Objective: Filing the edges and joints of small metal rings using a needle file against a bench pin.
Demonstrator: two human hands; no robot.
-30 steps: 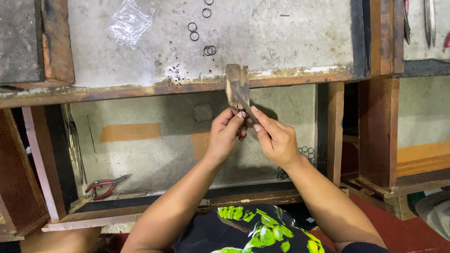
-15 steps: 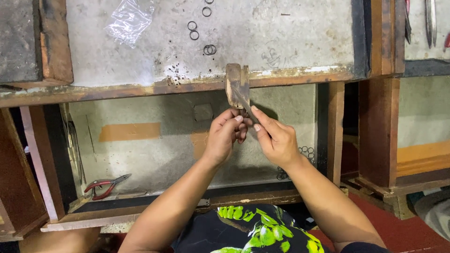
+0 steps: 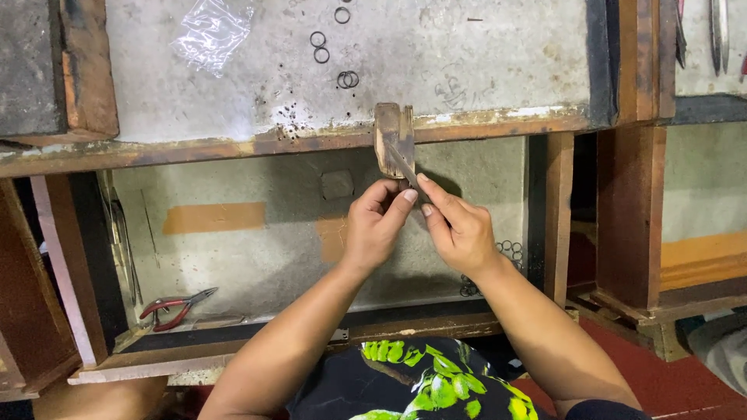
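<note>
Change: almost none since a second ago; both hands still pinched together below the wooden peg, wrists shifted only slightly.
Worked piece: thin grey metal strip (image 3: 402,164), flat and narrow, slanting down from the peg into the fingertips.
Wooden peg: (image 3: 393,138) worn brown block, notched, fixed upright on the front edge of the bench (image 3: 467,54).
Left hand: (image 3: 376,225) fingers curled, thumb and forefinger closed near the strip's lower end; what exactly it pinches, too small to tell.
Right hand: (image 3: 459,227) forefinger stretched along the strip, thumb under, closed on it.
Bench top: grey, scratched and pitted, rusty brown rim.
Plastic bag: (image 3: 212,33) one, clear, crumpled, far left on the bench top.
Rings on bench: (image 3: 318,47) five or so small dark wire circles, loose, beyond the peg.
Drawer: (image 3: 257,257) open below the bench, pale grey lining, two orange-brown tape patches.
Pliers: (image 3: 177,306) one pair, red handles, lying at the drawer's left front.
Rings in drawer: (image 3: 510,250) small cluster just beside the right wrist.
</note>
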